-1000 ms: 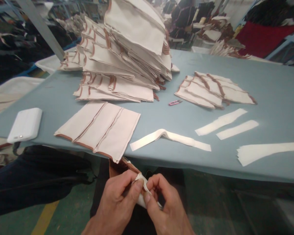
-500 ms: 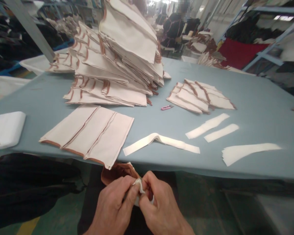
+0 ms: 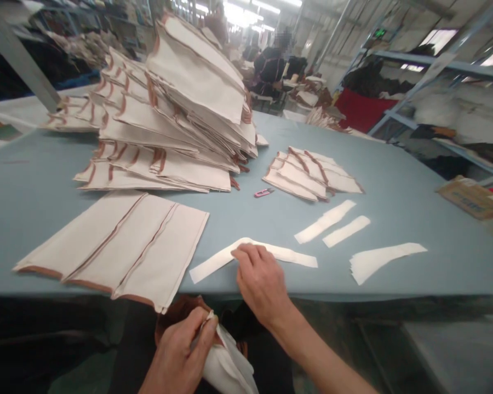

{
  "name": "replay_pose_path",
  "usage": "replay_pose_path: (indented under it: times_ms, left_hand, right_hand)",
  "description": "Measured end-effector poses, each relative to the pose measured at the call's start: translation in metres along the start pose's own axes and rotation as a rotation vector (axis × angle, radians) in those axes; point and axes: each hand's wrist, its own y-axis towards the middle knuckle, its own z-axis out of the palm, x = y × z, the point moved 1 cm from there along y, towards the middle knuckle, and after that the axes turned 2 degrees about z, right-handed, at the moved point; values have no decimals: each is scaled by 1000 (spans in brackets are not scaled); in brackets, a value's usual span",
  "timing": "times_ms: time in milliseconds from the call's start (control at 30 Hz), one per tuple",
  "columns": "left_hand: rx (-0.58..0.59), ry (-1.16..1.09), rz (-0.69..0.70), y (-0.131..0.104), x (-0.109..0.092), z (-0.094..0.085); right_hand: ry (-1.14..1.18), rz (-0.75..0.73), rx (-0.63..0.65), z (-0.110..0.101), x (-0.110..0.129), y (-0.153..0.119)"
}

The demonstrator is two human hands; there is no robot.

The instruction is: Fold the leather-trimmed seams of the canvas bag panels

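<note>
Below the table edge, my left hand (image 3: 179, 350) pinches a cream fabric piece with brown backing (image 3: 225, 365) between thumb and fingers. My right hand (image 3: 261, 282) rests on the table, its fingertips on a long bent cream strip (image 3: 290, 254); whether it grips the strip is unclear. Just left of the strip lie three overlapping cream panels with brown edges (image 3: 115, 243).
A tall leaning stack of cream panels (image 3: 176, 109) fills the blue-grey table's (image 3: 414, 197) far left. A smaller fanned pile (image 3: 310, 175), a pink clipper (image 3: 263, 192) and several cream strips (image 3: 326, 221) lie to the right. A cardboard box (image 3: 472, 197) sits far right. A person works behind.
My right hand let go of the fabric piece in my lap and reached up onto the long strip on the table. The left hand keeps the piece. The view tilted upward.
</note>
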Motion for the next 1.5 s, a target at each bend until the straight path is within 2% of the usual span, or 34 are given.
replay_pose_path:
  times_ms: [133,200,267,433,633,800,967,1067,1200,1367,1500]
  left_hand:
    - [-77,55,-6,10,0,-6]
    - [-133,88,-58,21,-2,-7]
    - [-142,139,-115,35,-5,-8]
    - [84,338,-130,67,-11,-8]
    - [163,545,-224,68,-19,-1]
    - [226,708,-287,68,-33,4]
    - [266,723,-249,65,-30,3]
    - [273,643,-166,61,-23,5]
    - [178,380,-68,48,-14,7]
    - [-57,126,-206,23,7,-4]
    - [-115,136,-257,14,18,-12]
  right_hand:
    - [-84,49,-7,16,-15,19]
    - [-98,48,13,22,-19,23]
    - [-93,37,35,23,-21,28]
    - [-3,-77,94,11,-34,35]
    - [125,-163,87,4,-46,13]
    - [158,-121,8,11,-47,-9]
    - [132,0,-142,7,-58,-23]
    - [129,46,-179,2,-47,-26]
    - [147,26,-70,0,-7,-18]
    - [84,70,125,10,38,4]
    - [1,143,249,20,51,16]
